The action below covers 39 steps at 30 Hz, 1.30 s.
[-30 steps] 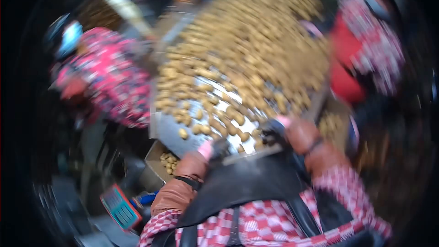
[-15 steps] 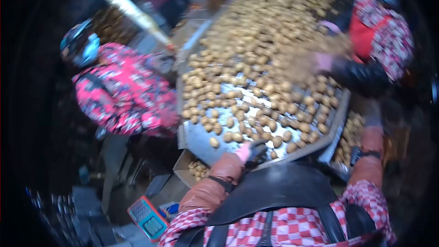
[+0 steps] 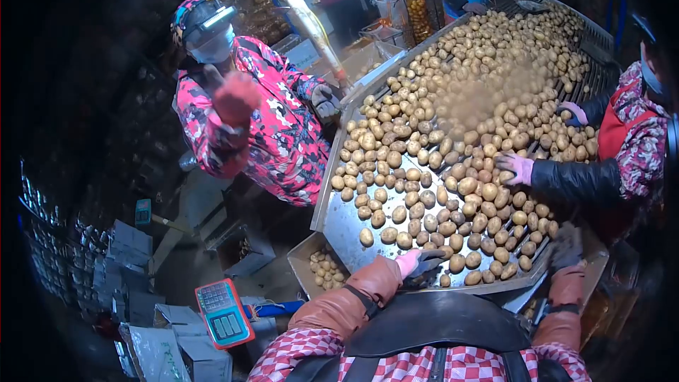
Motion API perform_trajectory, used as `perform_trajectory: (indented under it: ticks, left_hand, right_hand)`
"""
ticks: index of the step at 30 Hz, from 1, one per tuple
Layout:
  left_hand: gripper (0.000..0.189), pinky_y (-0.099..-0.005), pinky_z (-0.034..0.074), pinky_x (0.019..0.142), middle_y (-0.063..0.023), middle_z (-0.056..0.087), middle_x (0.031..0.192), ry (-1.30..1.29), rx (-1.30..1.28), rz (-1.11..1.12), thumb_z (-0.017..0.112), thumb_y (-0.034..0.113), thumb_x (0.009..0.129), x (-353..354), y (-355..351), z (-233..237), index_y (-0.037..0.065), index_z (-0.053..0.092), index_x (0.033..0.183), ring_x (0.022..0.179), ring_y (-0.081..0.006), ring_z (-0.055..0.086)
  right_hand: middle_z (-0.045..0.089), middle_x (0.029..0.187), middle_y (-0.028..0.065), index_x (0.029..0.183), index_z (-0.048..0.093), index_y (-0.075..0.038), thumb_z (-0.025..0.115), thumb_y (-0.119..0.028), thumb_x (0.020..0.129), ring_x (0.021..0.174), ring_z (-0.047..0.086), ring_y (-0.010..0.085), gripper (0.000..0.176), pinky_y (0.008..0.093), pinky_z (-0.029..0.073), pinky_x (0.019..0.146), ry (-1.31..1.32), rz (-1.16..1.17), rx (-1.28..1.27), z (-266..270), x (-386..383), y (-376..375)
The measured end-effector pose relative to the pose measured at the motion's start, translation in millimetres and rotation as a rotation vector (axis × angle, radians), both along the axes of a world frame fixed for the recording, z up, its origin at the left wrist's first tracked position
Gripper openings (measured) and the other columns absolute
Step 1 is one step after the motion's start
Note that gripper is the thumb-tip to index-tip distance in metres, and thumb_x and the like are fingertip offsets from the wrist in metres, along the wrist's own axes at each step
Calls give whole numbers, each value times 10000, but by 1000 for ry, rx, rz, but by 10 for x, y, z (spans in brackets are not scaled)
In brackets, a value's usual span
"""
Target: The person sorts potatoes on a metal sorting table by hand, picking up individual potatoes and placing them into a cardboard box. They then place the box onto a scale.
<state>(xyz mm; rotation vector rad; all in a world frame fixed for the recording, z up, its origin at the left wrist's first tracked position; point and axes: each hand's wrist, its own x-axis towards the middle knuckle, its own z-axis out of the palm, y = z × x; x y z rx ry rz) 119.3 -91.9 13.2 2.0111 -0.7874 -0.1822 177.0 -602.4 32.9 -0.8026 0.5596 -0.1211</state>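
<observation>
Potatoes (image 3: 457, 263) at lower centre are judged firm, dusty, best cupped whole. Left hand (image 3: 424, 263) is laid half-open beside them; the grip of right hand (image 3: 566, 246) cannot be told.

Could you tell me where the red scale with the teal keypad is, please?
The red scale with the teal keypad lies low on the left of the head view, below the open box of potatoes and left of the person's brown left sleeve.

text: none legible | scale (image 3: 224, 313) keypad: too blurred
</observation>
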Motion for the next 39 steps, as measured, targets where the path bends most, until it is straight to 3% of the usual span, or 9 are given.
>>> perform_trajectory:
  ticks: [5,6,10,13,17,23,28,33,39]
  left_hand:
    - [400,-307,517,765,-59,665,1014,380,24,25,578,312,960,30,-50,203,150,568,1325,848,-165,618]
    - [420,-351,514,921,-141,606,1222,759,200,160,660,185,840,127,-136,603,69,589,1237,1077,-308,616]
    - [402,-329,424,1045,-119,577,1288,-154,190,-105,578,199,923,-8,41,-95,120,554,1316,1191,-273,553]
    - [446,-324,480,947,-130,611,1240,392,164,-2,605,289,930,149,57,35,90,541,1324,1133,-234,597]
    - [464,-314,481,925,-126,644,1202,868,155,179,584,304,957,313,-96,601,109,511,1372,1070,-202,615]
    - [421,-266,503,827,-110,674,1084,724,-246,436,649,206,929,722,-232,713,99,559,1327,954,-142,617]
    - [686,-533,285,1118,-184,352,1496,98,527,732,695,447,815,1296,-231,804,216,453,1413,1393,-357,317]
    - [694,-590,260,1130,-137,295,1537,267,890,179,617,616,807,1027,-460,757,319,450,1413,1426,-471,180]
    - [501,-359,437,1013,-170,637,1223,789,255,363,674,315,879,638,-171,573,253,549,1360,1177,-314,588]
  right_hand:
    - [590,866,-1,1079,659,-122,585,-395,932,705,580,144,319,248,482,624,120,304,11,-209,-195,784]
    - [578,838,-7,1058,652,-111,590,-398,928,679,578,149,320,248,482,628,88,473,47,-329,-162,785]
    - [665,788,82,1046,637,-21,604,-401,939,661,656,233,396,335,527,558,47,892,-210,313,-108,1341]
    - [683,813,123,1005,641,5,573,-400,954,644,659,261,413,374,555,590,244,1063,101,142,145,1512]
    - [681,827,143,1000,640,6,572,-397,952,661,658,285,412,394,557,600,379,1045,-25,165,238,1757]
    - [662,855,174,1039,623,25,569,-401,941,710,648,343,440,467,559,638,416,915,-154,-15,380,1955]
    - [671,890,179,1067,616,19,552,-370,958,754,656,338,410,467,571,682,465,958,-132,-10,389,1916]
    - [673,907,170,1091,619,19,569,-332,950,813,672,313,382,475,578,729,427,928,-109,91,366,1914]
    - [674,882,91,1052,644,-13,550,-314,959,789,661,218,329,379,547,670,225,953,-353,661,235,1978]
